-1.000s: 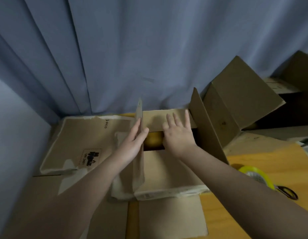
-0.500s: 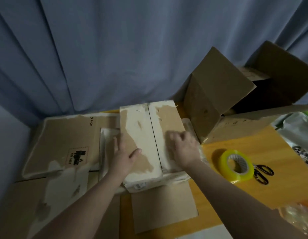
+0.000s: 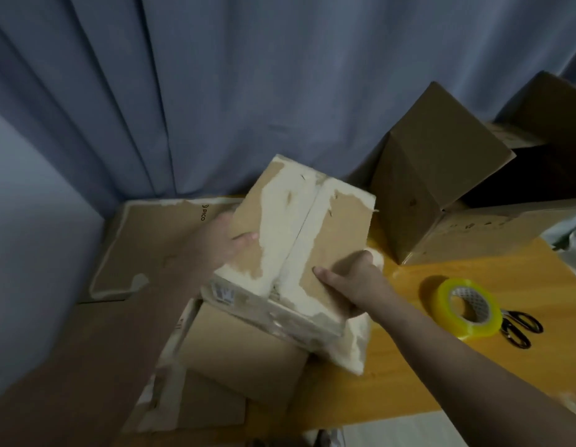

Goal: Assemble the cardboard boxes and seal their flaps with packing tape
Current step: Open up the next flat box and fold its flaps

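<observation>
Cardboard box [image 3: 299,240] sits at centre, held over the near-left part of the wooden worktop [image 3: 473,366] and tilted, its top face angled toward the camera. Two top flaps are closed and meet at a seam running far to near; no tape is visible across the seam. Pale torn patches cover much of both flaps. Left hand [image 3: 220,245] grips the box's left side, thumb laid on the top face, fingers hidden behind the wall. Right hand [image 3: 352,282] grips the near-right corner, thumb across the top face, fingers curled round the edge and out of sight below. A loose brown flap [image 3: 241,350] hangs out beneath the box. Tape roll [image 3: 467,312], yellowish, lies flat on the worktop right of the box, well apart from it; scissors [image 3: 520,327] touch its right side. Larger open box [image 3: 422,195] stands behind at right. Flattened cardboard [image 3: 157,246] lies at left. Blue curtain [image 3: 248,91] behind.
</observation>
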A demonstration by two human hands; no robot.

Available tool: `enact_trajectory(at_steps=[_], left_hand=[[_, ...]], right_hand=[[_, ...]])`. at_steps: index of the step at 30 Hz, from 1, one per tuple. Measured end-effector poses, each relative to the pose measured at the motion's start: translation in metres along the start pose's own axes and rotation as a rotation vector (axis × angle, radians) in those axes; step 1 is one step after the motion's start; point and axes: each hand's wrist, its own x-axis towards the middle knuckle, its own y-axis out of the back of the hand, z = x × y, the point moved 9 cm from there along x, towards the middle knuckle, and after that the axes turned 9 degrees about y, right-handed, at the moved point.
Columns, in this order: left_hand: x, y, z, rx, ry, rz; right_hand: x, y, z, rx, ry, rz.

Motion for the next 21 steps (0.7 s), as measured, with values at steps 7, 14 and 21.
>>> enact_trajectory(at_steps=[7,14,21], left_hand=[[-0.018,-0.056,-0.036,0.613,0.021,-0.069],[-0.044,-0.052,-0.051,0.527,0.097,-0.088],[-0.079,-0.063,-0.069,0.232,0.282,0.074]], right_hand=[[0.003,-0.063,-0.015,-0.561,0.147,-0.157],[0.071,-0.021,-0.055,-0.989,0.421,0.122],[0.117,-0.027,-0.056,-0.889,0.369,-0.024]])
